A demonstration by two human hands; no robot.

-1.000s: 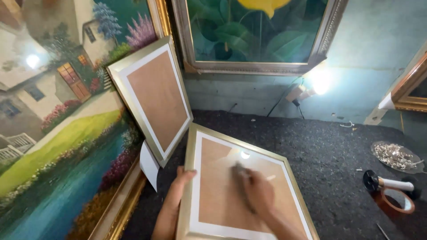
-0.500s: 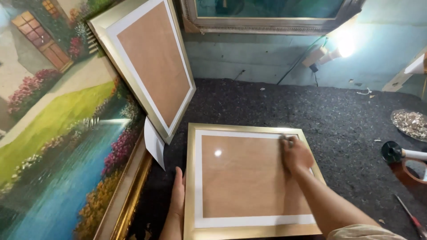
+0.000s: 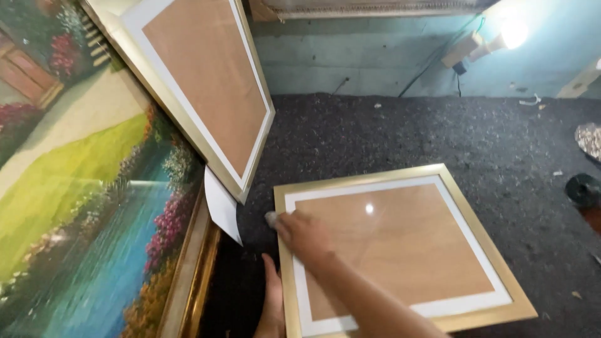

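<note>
Frame (image 3: 400, 250) flat, long axis rightward

Both arms are bare, with no sleeve, glove, watch or ring showing. The right hand (image 3: 305, 235) and its long unclothed forearm fill the lower middle of the frame; of the left hand (image 3: 272, 307), only slim fingers show at the bottom edge.

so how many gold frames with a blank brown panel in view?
2: flat frame lies on the dark mat under the right hand; leaning frame is propped against the painting at left. Others may sit off-frame.
</note>
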